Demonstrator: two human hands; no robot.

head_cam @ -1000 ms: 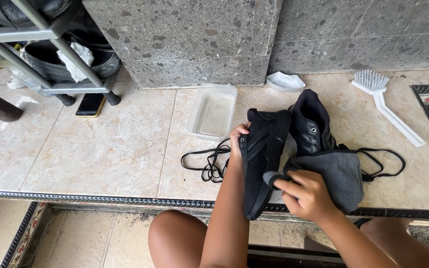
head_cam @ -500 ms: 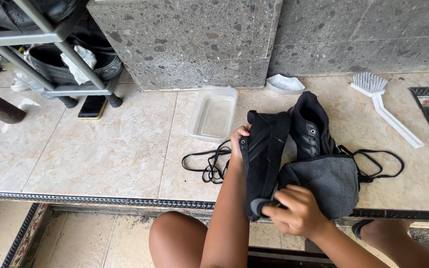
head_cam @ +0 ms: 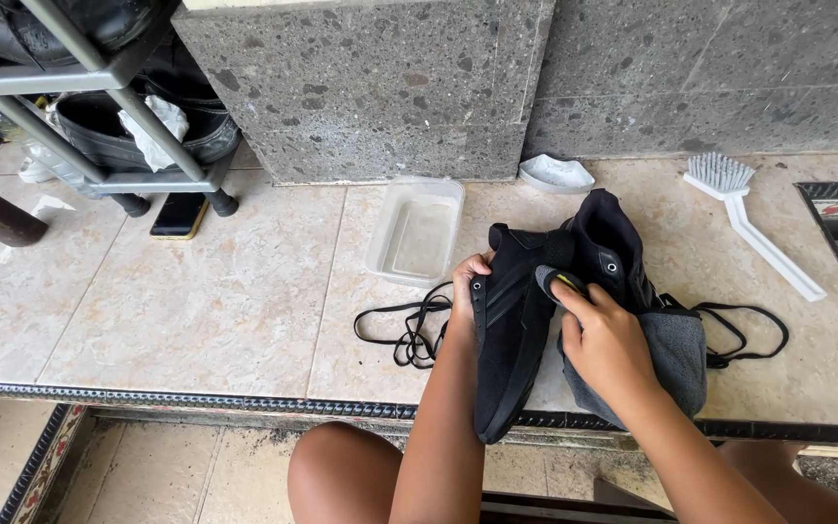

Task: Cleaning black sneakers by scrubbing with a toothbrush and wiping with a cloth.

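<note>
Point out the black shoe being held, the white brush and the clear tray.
Black shoe (head_cam: 511, 335), head view, on its side panel below the left hand.
White brush (head_cam: 766, 247), head view, midway along its handle.
Clear tray (head_cam: 381, 262), head view, on its near left rim.

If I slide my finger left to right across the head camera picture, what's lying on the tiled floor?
Phone → clear tub → left hand on a black shoe → right hand with a grey cloth → white brush.
</note>
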